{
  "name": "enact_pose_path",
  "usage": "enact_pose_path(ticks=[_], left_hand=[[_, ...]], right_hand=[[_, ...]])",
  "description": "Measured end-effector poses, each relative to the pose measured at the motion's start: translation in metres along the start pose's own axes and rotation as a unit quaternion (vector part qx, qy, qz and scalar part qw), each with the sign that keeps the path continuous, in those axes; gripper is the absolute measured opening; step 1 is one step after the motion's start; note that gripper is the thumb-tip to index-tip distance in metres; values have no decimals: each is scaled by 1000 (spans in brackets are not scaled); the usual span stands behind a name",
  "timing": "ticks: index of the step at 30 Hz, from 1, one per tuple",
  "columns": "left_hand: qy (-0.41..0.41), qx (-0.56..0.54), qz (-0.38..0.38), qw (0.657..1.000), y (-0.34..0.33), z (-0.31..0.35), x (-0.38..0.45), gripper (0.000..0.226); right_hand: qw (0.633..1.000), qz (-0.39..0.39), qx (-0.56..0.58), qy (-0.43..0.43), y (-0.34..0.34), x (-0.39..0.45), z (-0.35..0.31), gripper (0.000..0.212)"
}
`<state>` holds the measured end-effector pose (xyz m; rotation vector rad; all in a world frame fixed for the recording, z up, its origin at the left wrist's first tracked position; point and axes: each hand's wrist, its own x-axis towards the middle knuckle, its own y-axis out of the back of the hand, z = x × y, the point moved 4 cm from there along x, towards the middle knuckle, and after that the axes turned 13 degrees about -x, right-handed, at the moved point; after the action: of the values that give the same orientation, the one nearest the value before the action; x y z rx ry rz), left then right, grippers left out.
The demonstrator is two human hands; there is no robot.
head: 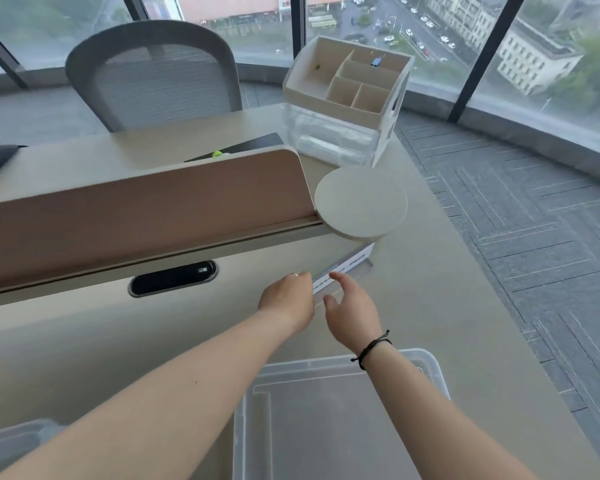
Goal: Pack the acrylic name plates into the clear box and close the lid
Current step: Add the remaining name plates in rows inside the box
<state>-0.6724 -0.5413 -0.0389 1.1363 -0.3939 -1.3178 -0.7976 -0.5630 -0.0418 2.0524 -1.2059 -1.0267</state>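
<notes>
Fingers of the left hand curl round the near end of a name plate at frame centre; the right hand hovers spread, holding nothing. Packing looks barely begun: the clear box, lower right, seems empty.

Desk pale beige; divider panel tan. Chair grey mesh; organiser cream, holding a blue clip. Carpet grey herringbone; wrist cord black.

Clear plastic box; seemingly glossy acrylic name plate
</notes>
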Motion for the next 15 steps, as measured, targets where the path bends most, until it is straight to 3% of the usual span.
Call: enact_pose_path(ticks=[6, 11, 15], left_hand=[[-6, -21, -3, 1000, 3, -10, 8, 19], [4, -37, -6, 999, 11, -32, -2, 20], [15, -53, 0, 998, 18, -60, -12, 18]], right_hand=[[988, 46, -111, 95, -6, 24, 2, 54], [968, 51, -235, 69, -4, 36, 13, 53], [958, 33, -282, 33, -7, 35, 29, 31]])
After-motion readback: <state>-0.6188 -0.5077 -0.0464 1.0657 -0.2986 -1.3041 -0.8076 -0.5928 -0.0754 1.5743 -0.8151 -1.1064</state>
